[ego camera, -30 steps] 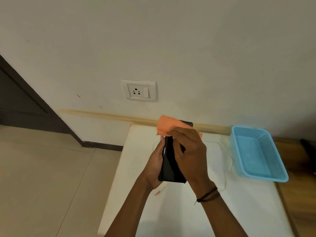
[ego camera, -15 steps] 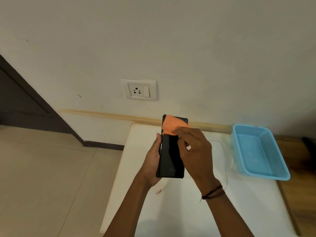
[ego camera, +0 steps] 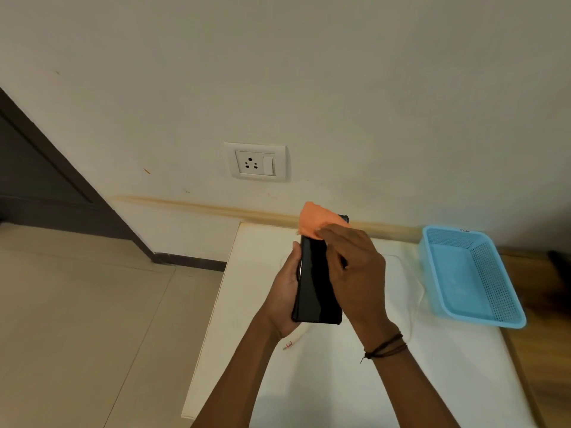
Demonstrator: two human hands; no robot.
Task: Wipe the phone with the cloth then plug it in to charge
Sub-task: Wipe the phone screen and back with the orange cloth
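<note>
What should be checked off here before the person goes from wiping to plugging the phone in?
1. Phone held securely in left hand: ok.
2. Orange cloth on phone under right hand: ok, at the top end.
3. Whole screen wiped: cannot tell.
4. Cable end within reach on white table: ok.
5. Wall socket has a charger plugged in: not ok, nothing plugged in.
6. Charger adapter in view: cannot tell.

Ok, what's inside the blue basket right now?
The blue basket shows only its bare floor and mesh walls; nothing lies in it. Its near-right rim hides a thin strip of the floor. The phone and orange cloth are in the hands.
</note>
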